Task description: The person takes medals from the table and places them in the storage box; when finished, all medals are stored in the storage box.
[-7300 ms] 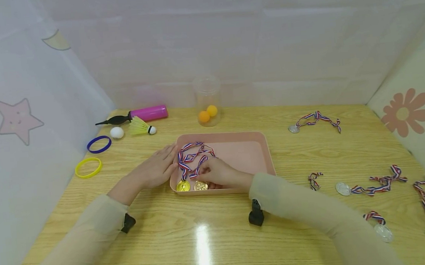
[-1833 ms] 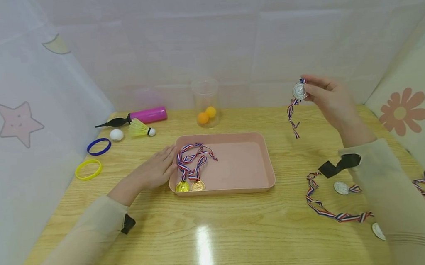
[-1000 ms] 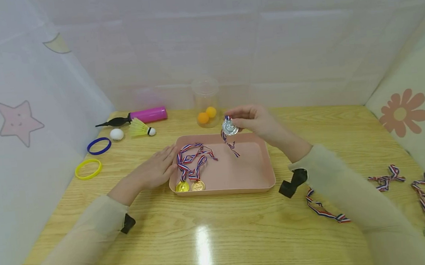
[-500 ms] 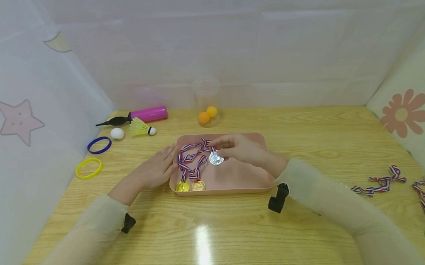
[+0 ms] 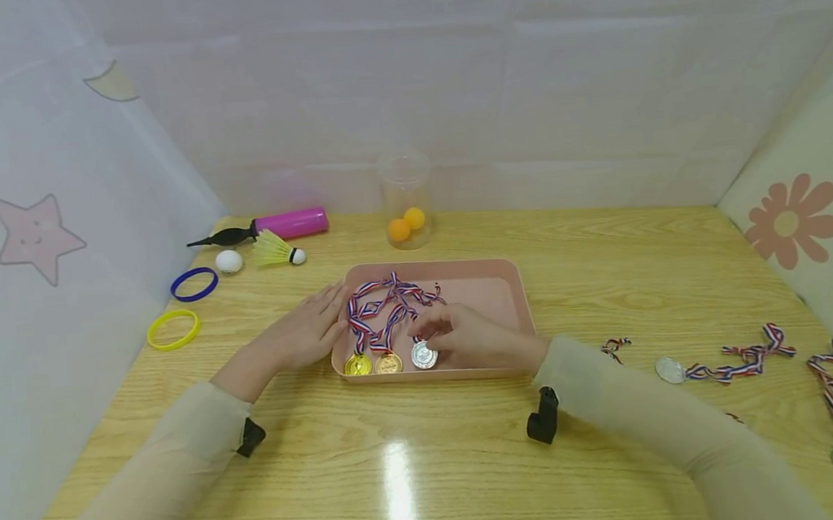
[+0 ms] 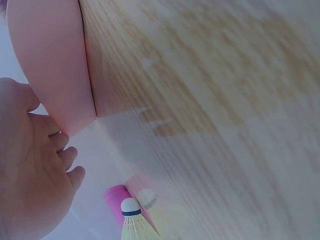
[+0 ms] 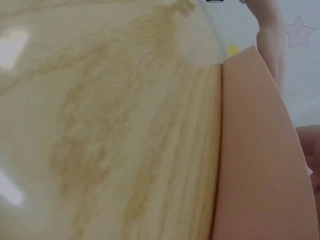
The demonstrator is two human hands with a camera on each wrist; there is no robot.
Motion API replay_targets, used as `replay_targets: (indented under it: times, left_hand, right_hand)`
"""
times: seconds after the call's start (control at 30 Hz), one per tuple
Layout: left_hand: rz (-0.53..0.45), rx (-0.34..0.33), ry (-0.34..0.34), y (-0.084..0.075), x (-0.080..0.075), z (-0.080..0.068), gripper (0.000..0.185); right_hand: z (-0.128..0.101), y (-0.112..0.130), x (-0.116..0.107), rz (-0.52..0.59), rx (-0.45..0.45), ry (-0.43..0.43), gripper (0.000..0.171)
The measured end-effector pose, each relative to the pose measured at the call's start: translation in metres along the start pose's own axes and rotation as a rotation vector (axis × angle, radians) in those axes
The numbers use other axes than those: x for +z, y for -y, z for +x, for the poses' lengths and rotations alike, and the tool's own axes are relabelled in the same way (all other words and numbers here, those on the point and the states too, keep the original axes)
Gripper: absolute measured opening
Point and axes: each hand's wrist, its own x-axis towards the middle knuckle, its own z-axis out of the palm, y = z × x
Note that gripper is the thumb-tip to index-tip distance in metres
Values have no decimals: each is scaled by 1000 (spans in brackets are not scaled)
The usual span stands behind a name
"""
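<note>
I see the silver medal (image 5: 424, 355) lying flat in the pink tray (image 5: 492, 287), against its near wall, just right of two gold medals (image 5: 373, 364). Its striped ribbon (image 5: 419, 296) trails toward the tray's far-left corner.

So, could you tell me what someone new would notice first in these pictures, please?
The pink tray in the middle of the wooden table, with two gold medals and a silver medal lined up along its near edge. The right hand touches the silver medal, while the left hand lies flat against the tray's left side. More silver medals lie loose on the right.
</note>
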Motion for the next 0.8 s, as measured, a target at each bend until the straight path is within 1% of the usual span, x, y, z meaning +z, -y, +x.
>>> replay_targets:
  times: [0.07,0.13,0.23,0.37,0.47,0.53,0.8]
  left_hand:
    - [5,-2,1,0,0,0,57]
    - [5,0,-3,0,0,0,57]
    - [5,3,-13,0,0,0,56]
    - [6,-1,-12,0,1,0,56]
    - [3,-10,-3,0,1,1,56]
    - [-1,-11,-2,-1,1,1,56]
    - [-11,-13,-7,-2,1,1,56]
  right_hand:
    - [1,-2,5,18,14,1,25]
    - [2,-3,9,-2,22,-11,23]
    - [3,-5,12,-84,22,-25,21]
    - [7,-7,14,-205,-32,-27,18]
    - [9,-8,15,-263,-62,-22,16]
    - [9,-8,15,-278,-61,-22,16]
    - [10,-3,17,-278,-43,-32,15]
